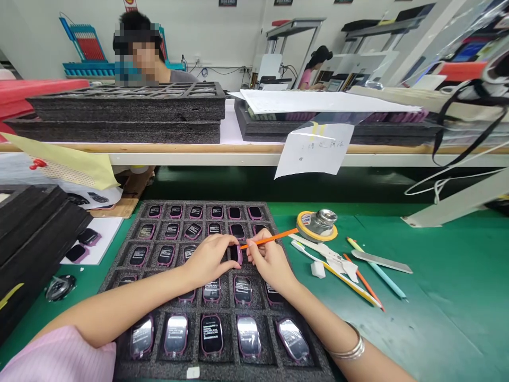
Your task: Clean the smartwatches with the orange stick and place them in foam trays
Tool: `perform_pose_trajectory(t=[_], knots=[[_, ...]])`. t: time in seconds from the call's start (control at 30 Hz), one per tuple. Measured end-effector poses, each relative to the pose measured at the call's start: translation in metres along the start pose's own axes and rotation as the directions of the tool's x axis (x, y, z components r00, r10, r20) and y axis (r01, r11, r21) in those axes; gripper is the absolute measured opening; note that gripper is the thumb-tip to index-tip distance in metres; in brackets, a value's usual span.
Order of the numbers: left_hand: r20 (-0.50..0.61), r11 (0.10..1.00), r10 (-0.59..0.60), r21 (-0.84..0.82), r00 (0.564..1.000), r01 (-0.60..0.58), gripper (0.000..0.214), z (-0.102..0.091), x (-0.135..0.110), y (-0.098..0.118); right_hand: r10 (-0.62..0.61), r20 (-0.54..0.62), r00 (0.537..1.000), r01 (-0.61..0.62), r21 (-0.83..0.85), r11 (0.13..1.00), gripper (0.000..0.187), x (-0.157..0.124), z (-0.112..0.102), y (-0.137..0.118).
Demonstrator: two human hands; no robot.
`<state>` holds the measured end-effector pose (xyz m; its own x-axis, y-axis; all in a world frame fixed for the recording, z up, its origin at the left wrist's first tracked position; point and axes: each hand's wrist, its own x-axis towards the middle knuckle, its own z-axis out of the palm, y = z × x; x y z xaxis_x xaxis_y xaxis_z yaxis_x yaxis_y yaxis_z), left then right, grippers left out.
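Between the thumb and fingers of my left hand [212, 257] a purple smartwatch case [239, 254] is held on edge above the foam tray. An orange stick [274, 239] is pinched in my right hand [270, 260], its tip at the side of the watch case. Below both hands lies the dark foam tray [191, 367], its compartments holding several purple watches with dark screens, most showing white text. One watch [292, 339] sits tilted in the near right compartment. My forearms hide part of the middle rows.
Right of the tray are a roll of yellow tape [304, 233] with a metal-topped bottle, a toothbrush [338, 273], a blade [382, 261] and pens. Two watches [77, 253] lie on white paper at left, beside stacked foam [35, 249]. A shelf [178, 154] spans the back; a person sits behind it.
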<state>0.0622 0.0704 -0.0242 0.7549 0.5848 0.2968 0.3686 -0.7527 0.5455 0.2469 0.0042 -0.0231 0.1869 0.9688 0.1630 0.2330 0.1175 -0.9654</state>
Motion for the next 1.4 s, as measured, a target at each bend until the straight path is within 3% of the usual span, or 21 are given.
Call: perform_pose_trajectory(t=[0.1,0.2,0.33,0.43,0.53,0.87,1.07,1.4], knots=[[0.047,1.000,0.010,0.016,0.999,-0.011,0.047,-0.006,0.007,0.005,-0.003,-0.002,1.000,0.003,0.012,1.000,0.036,-0.002,-0.007,-0.004],[0.089,0.998,0.060,0.020,0.994,-0.062,0.049,-0.006,0.020,0.014,-0.007,-0.102,0.995,0.013,0.055,0.998,0.036,-0.004,-0.022,-0.004],[0.185,0.968,0.239,0.036,0.953,-0.250,0.043,0.013,0.042,0.026,-0.003,-0.298,0.955,0.040,0.117,0.992,0.037,-0.005,-0.044,0.005],[0.226,0.942,0.312,0.053,0.923,-0.332,0.040,0.033,0.055,0.028,0.009,-0.368,0.930,0.047,0.142,0.989,0.038,-0.006,-0.052,0.012],[0.181,0.948,0.301,0.044,0.936,-0.314,0.032,0.040,0.059,0.025,0.014,-0.381,0.925,0.045,0.145,0.988,0.038,-0.010,-0.053,0.016],[0.082,0.982,0.188,-0.029,0.979,-0.186,0.025,0.036,0.051,0.021,-0.014,-0.361,0.932,0.054,0.103,0.993,0.034,-0.015,-0.038,0.022],[0.063,0.991,0.108,-0.082,0.992,-0.103,0.056,0.037,0.053,0.022,0.027,-0.302,0.953,-0.006,0.069,0.998,0.030,-0.013,-0.037,0.027],[0.088,0.994,0.101,-0.054,0.991,-0.097,0.054,0.037,0.053,0.024,0.052,-0.288,0.956,-0.033,0.068,0.997,0.033,-0.011,-0.037,0.028]])
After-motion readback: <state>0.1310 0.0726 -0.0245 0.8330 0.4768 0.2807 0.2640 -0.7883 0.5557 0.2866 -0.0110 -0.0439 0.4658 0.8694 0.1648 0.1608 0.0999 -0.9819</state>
